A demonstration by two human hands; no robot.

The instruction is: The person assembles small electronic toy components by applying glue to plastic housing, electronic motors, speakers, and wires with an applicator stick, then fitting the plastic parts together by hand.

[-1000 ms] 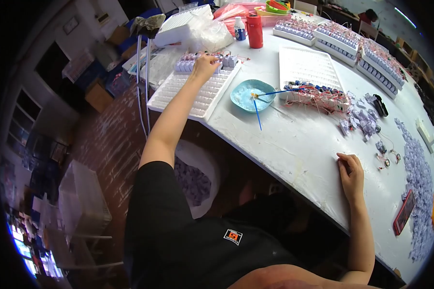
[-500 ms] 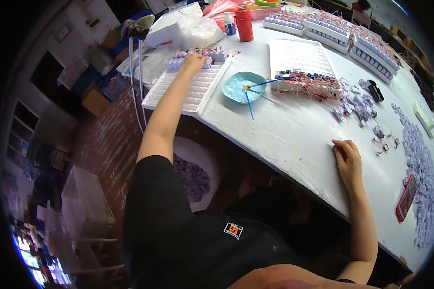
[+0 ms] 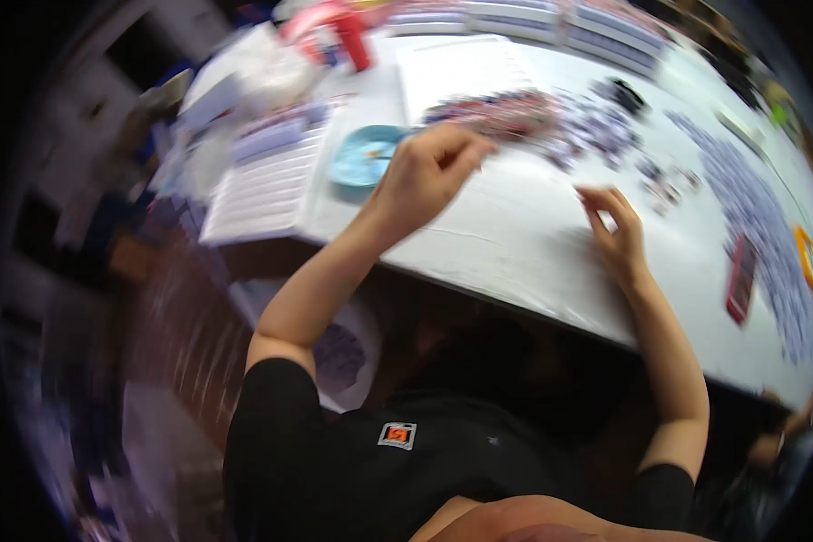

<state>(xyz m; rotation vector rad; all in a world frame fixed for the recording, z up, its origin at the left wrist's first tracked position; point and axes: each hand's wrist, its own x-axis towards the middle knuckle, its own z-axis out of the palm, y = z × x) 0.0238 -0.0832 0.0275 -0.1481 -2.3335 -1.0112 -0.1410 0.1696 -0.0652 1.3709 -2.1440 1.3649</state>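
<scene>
My left hand (image 3: 429, 176) is raised over the near part of the table, next to a light blue bowl (image 3: 345, 172), and partly covers it. Motion smears its curled fingers, so I cannot make out whether anything is between them. Farther right, my right hand (image 3: 616, 233) is low over the white tabletop, fingers bent and apart from the thumb, with nothing visible in it. At the left lies a white ribbed tray (image 3: 266, 194) with a row of pale blocks (image 3: 271, 140) along its far end. Another white tray (image 3: 465, 68) has a tangle of reddish wires and dark parts (image 3: 501, 116) at its near end.
Loose pale pieces (image 3: 601, 131) and small wired parts (image 3: 664, 185) lie beyond my right hand. A long pile of pale pieces (image 3: 754, 212), a red-edged phone (image 3: 741, 280) and an orange ring (image 3: 808, 257) are at the right. A red bottle (image 3: 354, 41) stands at the back.
My left hand has left the blocks on the left tray and come right, past the bowl. My right hand has lifted slightly and its fingers have spread. The whole view has shifted and blurred.
</scene>
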